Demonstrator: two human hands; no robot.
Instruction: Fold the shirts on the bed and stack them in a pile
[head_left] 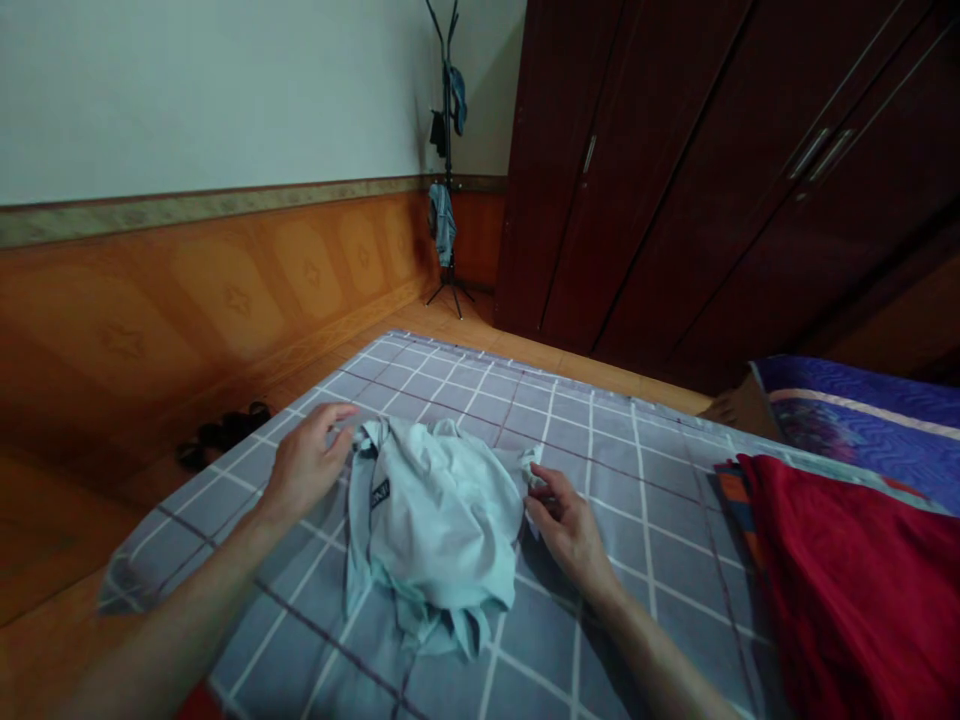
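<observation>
A crumpled pale mint garment (pixel 450 510) lies bunched on the grey checked bedspread (pixel 615 560). On its left part sits a small dark patch with light lettering, and loose folds hang toward me at the bottom. What kind of garment it is, I cannot tell. My left hand (pixel 311 460) is at its upper left corner, thumb and fingers apart with a gap between them. On the other side, my right hand (pixel 568 525) has its thumb and fingers curled at a narrow end of the cloth, pinching it.
Folded red cloth (pixel 862 570) lies at the right over a striped piece. Beyond the bed's far edge stand a dark red wardrobe (pixel 637 180) and a black coat rack (pixel 448 150) with items hanging. Dark shoes (pixel 225 432) are on the floor at left; a purple-blue quilted thing (pixel 862 410) is at right.
</observation>
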